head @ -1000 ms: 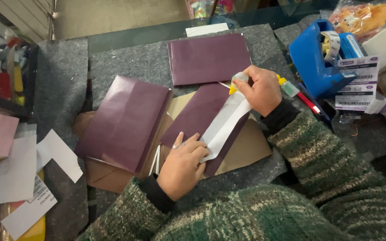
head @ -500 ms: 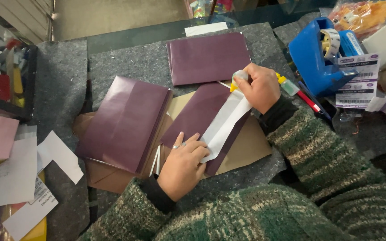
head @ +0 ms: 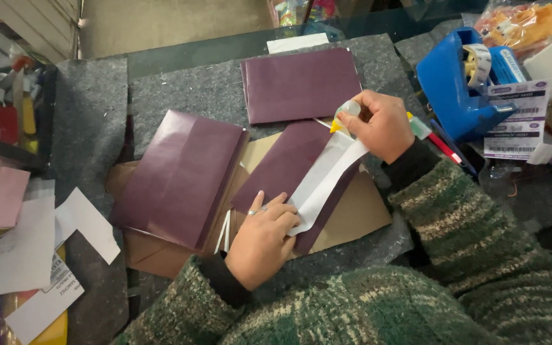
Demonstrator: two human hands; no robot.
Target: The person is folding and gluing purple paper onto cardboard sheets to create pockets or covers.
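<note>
Grey felt mat [head: 91, 128] — hands on maroon paper bag [head: 289, 167], glue bottle [head: 346, 115].

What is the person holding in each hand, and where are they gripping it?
The right hand grips a small glue bottle around its body, yellow tip at the white flap. The left hand holds nothing; it presses flat on the flap's lower end.

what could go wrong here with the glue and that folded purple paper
The right hand holds the glue bottle at the far end of the white flap; glue might stray onto the purple paper or the brown sheet beneath.
The left hand pins only the near end, so the flap may shift or crease.
The finished purple piece lies close by and could catch a smear.
</note>
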